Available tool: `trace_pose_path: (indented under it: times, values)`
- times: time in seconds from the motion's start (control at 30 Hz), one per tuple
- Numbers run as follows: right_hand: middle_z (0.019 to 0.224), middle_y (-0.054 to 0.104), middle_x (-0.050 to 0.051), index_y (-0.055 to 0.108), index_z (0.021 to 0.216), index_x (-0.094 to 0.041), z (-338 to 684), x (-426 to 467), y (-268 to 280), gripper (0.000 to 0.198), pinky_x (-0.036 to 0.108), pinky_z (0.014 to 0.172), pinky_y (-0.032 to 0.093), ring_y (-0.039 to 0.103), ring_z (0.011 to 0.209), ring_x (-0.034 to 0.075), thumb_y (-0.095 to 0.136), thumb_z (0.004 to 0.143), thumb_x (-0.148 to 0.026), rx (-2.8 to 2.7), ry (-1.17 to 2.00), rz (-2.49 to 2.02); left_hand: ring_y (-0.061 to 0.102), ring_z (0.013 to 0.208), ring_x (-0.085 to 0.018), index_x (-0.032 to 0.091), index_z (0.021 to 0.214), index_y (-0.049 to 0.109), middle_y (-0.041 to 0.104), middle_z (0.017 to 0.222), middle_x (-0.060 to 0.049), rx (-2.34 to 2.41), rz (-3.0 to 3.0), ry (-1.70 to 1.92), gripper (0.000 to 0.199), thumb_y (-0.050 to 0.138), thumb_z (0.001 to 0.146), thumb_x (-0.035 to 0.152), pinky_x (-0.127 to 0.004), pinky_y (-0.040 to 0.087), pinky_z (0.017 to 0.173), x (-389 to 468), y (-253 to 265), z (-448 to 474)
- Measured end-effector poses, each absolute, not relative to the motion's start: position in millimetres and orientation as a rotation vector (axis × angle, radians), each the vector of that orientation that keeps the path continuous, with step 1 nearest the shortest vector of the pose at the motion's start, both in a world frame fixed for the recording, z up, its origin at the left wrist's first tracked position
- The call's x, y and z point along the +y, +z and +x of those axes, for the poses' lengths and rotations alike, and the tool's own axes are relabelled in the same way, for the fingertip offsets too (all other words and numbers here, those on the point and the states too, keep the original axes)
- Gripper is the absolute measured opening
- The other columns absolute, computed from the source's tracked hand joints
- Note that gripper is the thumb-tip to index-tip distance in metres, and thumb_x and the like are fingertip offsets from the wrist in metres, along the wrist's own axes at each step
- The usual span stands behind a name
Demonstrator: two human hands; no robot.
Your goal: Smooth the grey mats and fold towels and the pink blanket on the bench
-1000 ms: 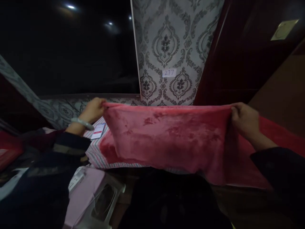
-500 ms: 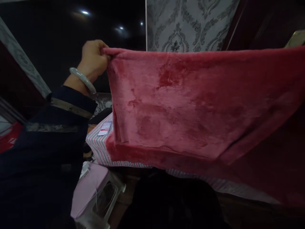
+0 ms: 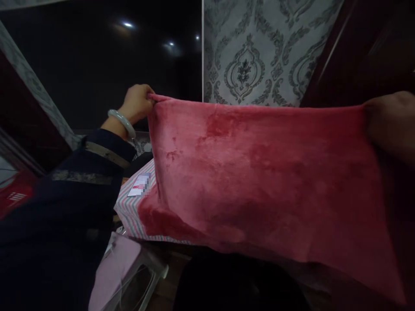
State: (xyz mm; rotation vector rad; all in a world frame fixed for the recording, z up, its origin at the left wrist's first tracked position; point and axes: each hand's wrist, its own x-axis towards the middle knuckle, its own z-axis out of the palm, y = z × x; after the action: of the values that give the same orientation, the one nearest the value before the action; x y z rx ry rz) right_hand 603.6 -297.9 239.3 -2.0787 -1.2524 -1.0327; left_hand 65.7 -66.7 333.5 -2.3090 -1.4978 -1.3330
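A pink-red plush blanket (image 3: 259,172) hangs spread out in front of me, held up by its top edge. My left hand (image 3: 138,103), with a pale bangle on the wrist, pinches the blanket's upper left corner. My right hand (image 3: 392,123) grips the upper right corner close to the camera, at the frame's right edge. The blanket's lower part drapes onto a striped bed surface (image 3: 131,207).
A phone (image 3: 139,185) lies on the striped bed by the blanket's left edge. A pink stool (image 3: 123,268) stands at the lower left. Behind are a dark glossy panel (image 3: 97,65), patterned grey wallpaper (image 3: 256,47) and dark red wood (image 3: 363,47) at right.
The blanket was lifted high half a second ago and has now come down a little. My right hand is back in view at the right edge.
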Motion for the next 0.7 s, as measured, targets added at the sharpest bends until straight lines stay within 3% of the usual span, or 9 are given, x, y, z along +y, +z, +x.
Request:
trace_pose_path:
  times: [0.13,0.23,0.37,0.57,0.7]
  values:
    - [0.120,0.063,0.018,0.066,0.122,-0.011,582,-220,242,0.038,0.038,0.067,0.032,0.064,0.104,0.026,0.034,0.106,-0.025,-1.328,-0.998,-2.271,0.053,0.121,-0.022,0.006,0.098,0.071,0.067,0.108,-0.009,-1.510,-2.277,-1.430,0.016,0.065,0.086,0.015,-0.035,0.034,0.107,20,310,82]
    - [0.112,0.065,0.016,0.067,0.112,-0.010,579,-155,212,0.026,0.032,0.064,0.029,0.061,0.093,0.020,0.044,0.102,-0.018,-1.450,-0.846,-2.370,0.052,0.121,-0.024,0.012,0.083,0.066,0.063,0.107,-0.011,-1.637,-2.294,-1.397,0.002,0.067,0.081,0.012,-0.037,0.033,0.105,78,268,97]
    - [0.104,0.067,0.015,0.066,0.102,-0.013,584,-97,136,0.022,0.030,0.062,0.031,0.058,0.080,0.018,0.044,0.101,-0.019,-1.680,-0.526,-2.342,0.058,0.114,-0.033,0.015,0.078,0.060,0.060,0.105,-0.016,-1.881,-2.296,-1.109,0.013,0.068,0.073,0.006,-0.046,0.041,0.098,123,194,117]
    - [0.111,0.068,0.019,0.066,0.105,-0.012,600,-53,51,0.030,0.031,0.070,0.039,0.063,0.090,0.023,0.038,0.101,-0.019,-1.667,-0.258,-2.410,0.059,0.113,-0.045,0.010,0.094,0.066,0.059,0.118,-0.030,-2.013,-2.266,-0.865,0.020,0.060,0.076,0.005,-0.054,0.045,0.090,156,100,142]
    - [0.119,0.068,0.017,0.067,0.111,-0.013,610,-39,30,0.035,0.031,0.076,0.043,0.065,0.100,0.025,0.034,0.102,-0.020,-1.575,-0.239,-2.472,0.052,0.126,-0.044,0.008,0.114,0.067,0.057,0.131,-0.029,-1.846,-2.287,-0.615,0.035,0.051,0.083,0.007,-0.057,0.044,0.098,161,70,176]
